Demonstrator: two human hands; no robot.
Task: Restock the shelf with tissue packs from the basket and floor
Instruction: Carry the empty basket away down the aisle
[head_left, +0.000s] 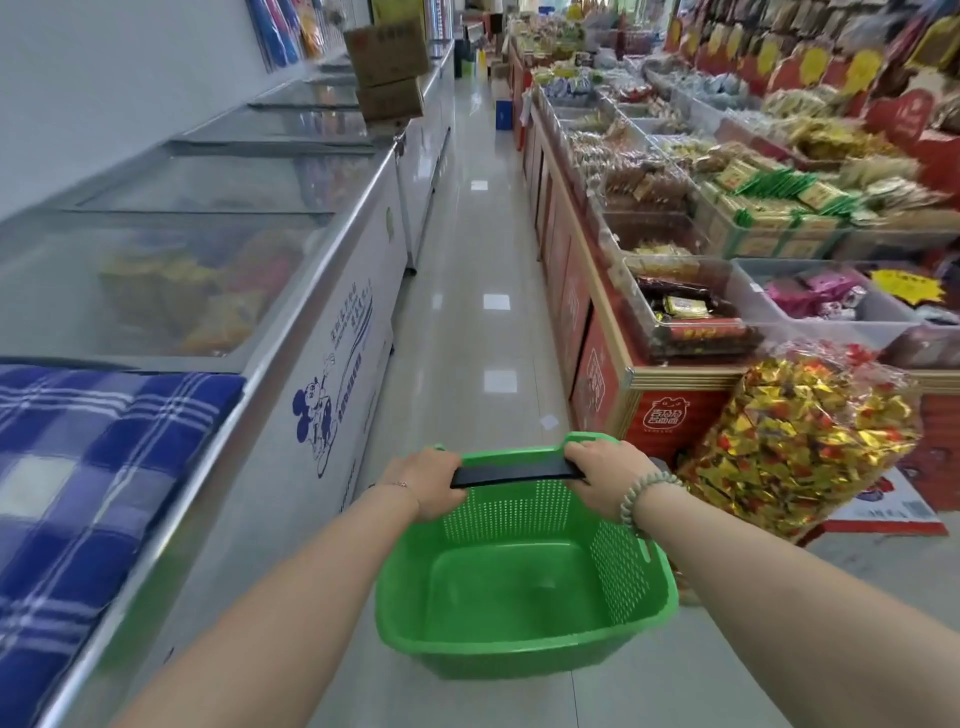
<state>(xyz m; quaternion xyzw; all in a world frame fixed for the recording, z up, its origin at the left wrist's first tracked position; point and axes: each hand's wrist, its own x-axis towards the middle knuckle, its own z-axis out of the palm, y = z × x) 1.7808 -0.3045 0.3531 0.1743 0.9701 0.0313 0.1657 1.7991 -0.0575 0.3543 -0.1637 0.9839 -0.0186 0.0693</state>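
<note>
Both hands hold one green basket (519, 656) out in front, over the aisle floor (467, 291). The left hand (428, 480) grips the left end of the black handle (514, 475), fingers curled round it. The right hand (605, 475) grips the right end, with its fingertips reaching the far rim of the basket. A bead bracelet (644, 493) sits on the right wrist, and a thin chain on the left.

The basket has perforated walls, and its bare green bottom shows. The handle bar crosses its top near the far side.

Along the left runs a row of white freezers (332, 332) with glass lids; blurred coloured packs show through the nearest lid. A blue checked cloth (88, 467) lies on the freezer closest to the camera. Farther down, two cardboard boxes (387, 67) are stacked on a freezer top.

On the right stands a red stand with clear bins (675, 312) of wrapped snacks. A big clear bag (800, 441) of gold and red sweets stands on the floor against the near end of the stand, just beside the right forearm. More stands and goods fill the far end of the aisle, too blurred to tell apart.
</note>
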